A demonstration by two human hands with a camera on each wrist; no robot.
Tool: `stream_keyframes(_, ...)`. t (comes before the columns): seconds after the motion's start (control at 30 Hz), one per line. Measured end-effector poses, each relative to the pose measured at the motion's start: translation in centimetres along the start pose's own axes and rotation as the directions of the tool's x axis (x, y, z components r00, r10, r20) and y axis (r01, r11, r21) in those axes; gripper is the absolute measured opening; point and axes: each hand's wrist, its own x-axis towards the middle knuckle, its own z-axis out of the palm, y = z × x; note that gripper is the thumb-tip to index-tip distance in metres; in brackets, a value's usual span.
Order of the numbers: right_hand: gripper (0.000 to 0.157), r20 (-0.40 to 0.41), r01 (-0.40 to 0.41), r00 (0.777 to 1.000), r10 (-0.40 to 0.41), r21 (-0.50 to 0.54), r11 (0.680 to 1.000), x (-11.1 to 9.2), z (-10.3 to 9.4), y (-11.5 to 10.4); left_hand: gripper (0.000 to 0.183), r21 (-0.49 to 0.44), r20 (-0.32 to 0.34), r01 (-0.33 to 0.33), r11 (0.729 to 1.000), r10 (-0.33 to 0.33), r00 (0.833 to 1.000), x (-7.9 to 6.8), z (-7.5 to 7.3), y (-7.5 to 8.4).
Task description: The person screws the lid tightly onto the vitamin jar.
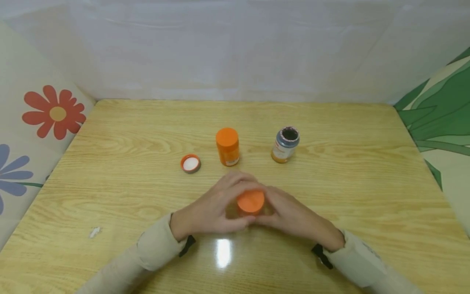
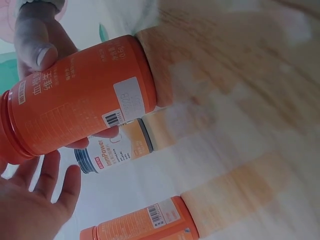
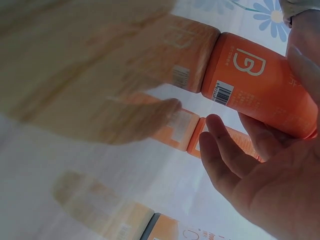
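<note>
An orange bottle (image 2: 85, 95) with a label stands upright on the table, its orange lid (image 1: 251, 201) uppermost. My left hand (image 1: 216, 206) curves round its upper part, thumb on the near side and fingers on the far side. From the other side my right hand (image 1: 293, 212) holds the bottle's body; its thumb and fingertips show on it in the left wrist view. A second orange bottle (image 1: 228, 148), lid on, stands behind. To its right is a grey-and-orange bottle (image 1: 283, 147) with an uncovered dark mouth. A loose lid (image 1: 190, 163) lies with its white inside up.
The wooden table (image 1: 110, 143) has a glossy top that mirrors the bottles. A white cloth (image 1: 235, 49) hangs along its far edge. Flower-patterned panels (image 1: 55, 110) flank the sides. A small pale mark (image 1: 94, 232) shows at front left.
</note>
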Motion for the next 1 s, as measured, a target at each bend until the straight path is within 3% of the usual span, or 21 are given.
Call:
stream_keyframes(0.17,0.072,0.002,0.009,1.000,-0.009,-0.017,1.000,-0.08,-0.11,0.18,0.067,0.050,-0.087,0.039,0.998,-0.034,0.996,0.26,0.26,-0.11)
stream_keyframes(0.27,0.075,0.004,0.013,1.000,-0.013,-0.023,1.000,-0.05,-0.11,0.22,0.063,0.039,-0.100,0.057,0.998,-0.053,0.994,0.30,0.28,-0.12)
stream_keyframes(0.5,0.078,-0.002,0.017,1.000,-0.017,0.002,1.000,-0.13,-0.09,0.11,0.052,0.030,-0.056,0.029,0.999,-0.027,0.998,0.14,0.15,-0.14)
stream_keyframes(0.8,0.068,0.006,0.020,1.000,-0.021,0.042,0.999,0.07,-0.04,-0.04,0.061,0.003,0.020,0.012,1.000,-0.012,1.000,-0.10,-0.02,0.07)
stream_keyframes(0.9,0.070,0.001,0.023,1.000,-0.023,0.012,1.000,-0.02,-0.05,0.04,0.064,0.019,-0.019,0.011,1.000,-0.011,1.000,-0.04,0.07,0.06)
stream_keyframes(1.0,0.070,0.004,0.020,1.000,-0.020,-0.016,1.000,-0.10,-0.09,0.10,0.071,0.033,-0.079,0.053,0.998,-0.050,0.996,0.01,0.19,0.01)
